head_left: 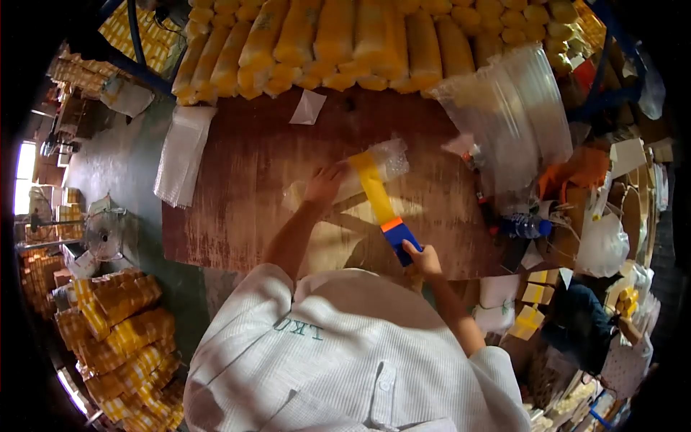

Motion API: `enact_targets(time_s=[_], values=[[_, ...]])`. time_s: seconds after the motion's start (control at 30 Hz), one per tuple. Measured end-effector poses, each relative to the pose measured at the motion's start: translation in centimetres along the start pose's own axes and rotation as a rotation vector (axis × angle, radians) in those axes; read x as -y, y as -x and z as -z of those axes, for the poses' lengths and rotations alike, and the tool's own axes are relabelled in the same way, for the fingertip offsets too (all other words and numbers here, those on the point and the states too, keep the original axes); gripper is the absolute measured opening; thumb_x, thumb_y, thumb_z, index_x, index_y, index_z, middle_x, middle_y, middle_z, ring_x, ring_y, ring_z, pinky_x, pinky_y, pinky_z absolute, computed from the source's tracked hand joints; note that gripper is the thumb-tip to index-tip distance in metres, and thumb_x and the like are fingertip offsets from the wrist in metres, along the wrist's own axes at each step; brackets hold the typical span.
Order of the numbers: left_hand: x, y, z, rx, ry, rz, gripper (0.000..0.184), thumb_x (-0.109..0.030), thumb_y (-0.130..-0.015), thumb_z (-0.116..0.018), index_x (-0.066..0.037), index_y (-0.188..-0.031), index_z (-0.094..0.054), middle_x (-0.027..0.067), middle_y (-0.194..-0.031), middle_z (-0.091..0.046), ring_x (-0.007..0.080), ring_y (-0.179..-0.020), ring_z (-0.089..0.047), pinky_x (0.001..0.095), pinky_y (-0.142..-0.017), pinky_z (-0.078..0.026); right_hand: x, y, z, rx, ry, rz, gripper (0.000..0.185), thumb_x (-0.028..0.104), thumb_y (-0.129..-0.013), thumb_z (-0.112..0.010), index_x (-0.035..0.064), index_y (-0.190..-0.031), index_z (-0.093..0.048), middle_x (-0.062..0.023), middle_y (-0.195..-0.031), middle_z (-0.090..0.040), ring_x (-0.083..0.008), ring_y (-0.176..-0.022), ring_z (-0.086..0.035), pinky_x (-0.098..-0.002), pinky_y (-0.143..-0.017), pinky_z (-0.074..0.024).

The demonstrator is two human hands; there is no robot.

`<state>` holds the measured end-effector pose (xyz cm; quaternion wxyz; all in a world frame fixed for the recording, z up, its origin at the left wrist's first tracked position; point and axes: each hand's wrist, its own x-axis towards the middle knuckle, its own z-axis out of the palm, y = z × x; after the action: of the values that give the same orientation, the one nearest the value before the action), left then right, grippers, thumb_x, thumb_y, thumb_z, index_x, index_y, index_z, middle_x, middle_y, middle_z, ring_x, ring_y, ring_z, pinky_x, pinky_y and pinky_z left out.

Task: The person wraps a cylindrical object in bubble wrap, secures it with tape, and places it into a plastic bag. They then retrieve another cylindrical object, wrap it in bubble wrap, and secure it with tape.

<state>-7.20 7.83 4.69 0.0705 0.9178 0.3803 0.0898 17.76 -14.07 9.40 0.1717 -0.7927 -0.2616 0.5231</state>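
A roll wrapped in clear bubble wrap [392, 160] lies slantwise on the brown wooden table. My left hand [325, 186] rests on its left part with the fingers spread over the wrap. In my right hand [425, 258] is a blue tape dispenser [401, 243] with an orange front edge, held near the table's front edge. A strip of yellow tape [372, 189] runs from the dispenser up to the bubble wrap and sticks to it right of my left hand. The underside of the wrapped roll is hidden.
Yellow wrapped rolls [338, 36] are stacked along the table's back edge. Bubble wrap sheets [184, 155] hang at the left edge, clear plastic bags [507, 119] lie at the right. A white paper [308, 106] and a blue-capped bottle [529, 227] are on the table [237, 230].
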Motion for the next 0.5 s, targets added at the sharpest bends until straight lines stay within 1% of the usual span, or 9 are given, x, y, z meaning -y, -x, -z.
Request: enact_targets(time_s=[0.03,0.1,0.17,0.23,0.3,0.33,0.4,0.43,0.5], values=[[0.0,-0.3,0.1,-0.001,0.044,0.009,0.049,-0.025,-0.075,-0.058,-0.006,-0.119,-0.047,0.0105,-0.13,-0.042,0.0295,-0.116,-0.042,0.0409,-0.101,-0.03,0.0,-0.3,-0.2,-0.03,0.004,0.06,0.061,0.051,-0.076,-0.062,-0.0099,-0.078,-0.062,-0.0147,-0.066,-0.06,-0.0198,-0.063,-0.06,-0.0354,-0.06,-0.0455],[-0.4,-0.4,0.5,0.008,0.131,0.029,0.059,-0.029,-0.075,-0.059,-0.004,-0.126,-0.041,0.0123,-0.131,-0.04,0.0305,-0.118,-0.04,0.0429,-0.101,-0.03,1.2,0.3,0.2,-0.023,0.016,0.101,0.054,0.046,-0.078,-0.063,-0.0088,-0.076,-0.062,-0.0099,-0.063,-0.058,-0.0149,-0.054,-0.055,-0.0302,-0.051,-0.0432],[-1.1,0.2,1.4,0.034,-0.078,0.011,0.074,-0.037,-0.073,-0.061,-0.004,-0.132,-0.031,0.0157,-0.132,-0.037,0.0326,-0.119,-0.038,0.0448,-0.1,-0.03,1.3,0.3,-0.1,0.013,-0.036,0.102,0.052,0.043,-0.08,-0.063,-0.0084,-0.075,-0.061,-0.0076,-0.061,-0.057,-0.013,-0.048,-0.053,-0.0277,-0.045,-0.0418],[-2.0,-0.1,2.6,0.185,-0.153,0.058,0.088,-0.043,-0.072,-0.062,-0.005,-0.138,-0.016,0.0182,-0.137,-0.028,0.0355,-0.123,-0.03,0.0474,-0.101,-0.027,0.4,-0.5,-0.4,0.069,-0.149,0.073,0.053,0.044,-0.08,-0.063,-0.0086,-0.074,-0.06,-0.0076,-0.06,-0.056,-0.0142,-0.045,-0.054,-0.0279,-0.042,-0.0414],[-3.0,-1.2,3.9,0.454,-0.094,0.181,0.103,-0.05,-0.073,-0.063,-0.01,-0.142,0.003,0.0197,-0.144,-0.012,0.0393,-0.131,-0.016,0.0507,-0.104,-0.02,0.4,-0.5,-0.7,0.051,-0.163,0.064,0.056,0.047,-0.078,-0.062,-0.008,-0.067,-0.059,-0.0069,-0.055,-0.052,-0.0123,-0.05,-0.051,-0.03,-0.048,-0.0405],[-3.1,-1.6,5.2,0.447,-0.052,0.208,0.104,-0.05,-0.07,-0.065,-0.007,-0.141,-0.002,0.0211,-0.141,-0.018,0.0391,-0.128,-0.021,0.0497,-0.103,-0.023,0.5,-0.2,-0.9,0.043,-0.169,0.056,0.058,0.048,-0.077,-0.062,-0.0078,-0.064,-0.058,-0.0066,-0.053,-0.051,-0.0113,-0.052,-0.049,-0.031,-0.051,-0.04],[-2.9,-3.0,7.0,0.431,0.038,0.264,0.105,-0.05,-0.064,-0.068,-0.001,-0.139,-0.013,0.0238,-0.137,-0.029,0.0387,-0.123,-0.033,0.0478,-0.099,-0.03,1.2,0.2,-0.7,0.07,-0.192,0.054,0.057,0.049,-0.077,-0.062,-0.0071,-0.067,-0.06,-0.0056,-0.055,-0.052,-0.0104,-0.055,-0.049,-0.0305,-0.051,-0.0405],[-1.5,-3.1,5.2,0.399,0.131,0.196,0.105,-0.049,-0.065,-0.069,-0.003,-0.14,-0.01,0.0225,-0.138,-0.025,0.0381,-0.125,-0.029,0.0483,-0.101,-0.028,1.7,0.4,-0.5,0.081,-0.205,0.055,0.057,0.05,-0.077,-0.062,-0.0067,-0.068,-0.061,-0.0052,-0.056,-0.052,-0.0099,-0.056,-0.049,-0.0302,-0.052,-0.0408],[1.2,-3.8,3.2,0.397,0.311,0.126,0.104,-0.05,-0.065,-0.069,-0.004,-0.14,-0.013,0.022,-0.138,-0.026,0.0373,-0.125,-0.029,0.0469,-0.102,-0.027,2.8,0.7,-0.4,0.105,-0.26,0.063,0.058,0.051,-0.077,-0.062,-0.0064,-0.073,-0.062,-0.0048,-0.061,-0.054,-0.0098,-0.058,-0.05,-0.0298,-0.053,-0.0418]])
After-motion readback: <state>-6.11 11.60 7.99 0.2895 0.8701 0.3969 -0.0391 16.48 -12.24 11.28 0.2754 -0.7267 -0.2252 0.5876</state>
